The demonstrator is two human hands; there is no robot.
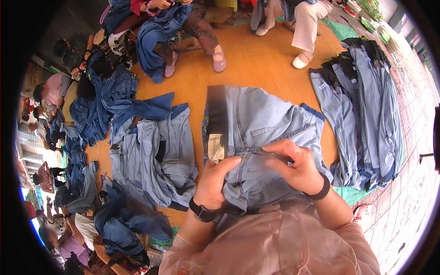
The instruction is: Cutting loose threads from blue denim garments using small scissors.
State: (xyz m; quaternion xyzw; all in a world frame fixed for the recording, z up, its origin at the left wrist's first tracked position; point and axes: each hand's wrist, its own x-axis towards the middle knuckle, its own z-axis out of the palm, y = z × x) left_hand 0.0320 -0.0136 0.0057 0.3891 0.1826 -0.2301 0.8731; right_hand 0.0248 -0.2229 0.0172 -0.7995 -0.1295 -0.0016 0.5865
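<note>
left hand (214, 179) grip pinching pale-blue denim jeans (256, 133) at seam | right hand (293, 166) grip closed on small dark tool, beside seam | risk: fabric bunches, tool nicks thumb

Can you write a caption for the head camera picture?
Both hands, left hand and right hand, grip light blue jeans beside denim piles.

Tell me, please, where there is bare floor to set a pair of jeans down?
Bare orange floor lies beyond the jeans in hand, toward the seated people's shoes. Crowded: loose jeans pile on the left, stacked jeans on the right.
</note>
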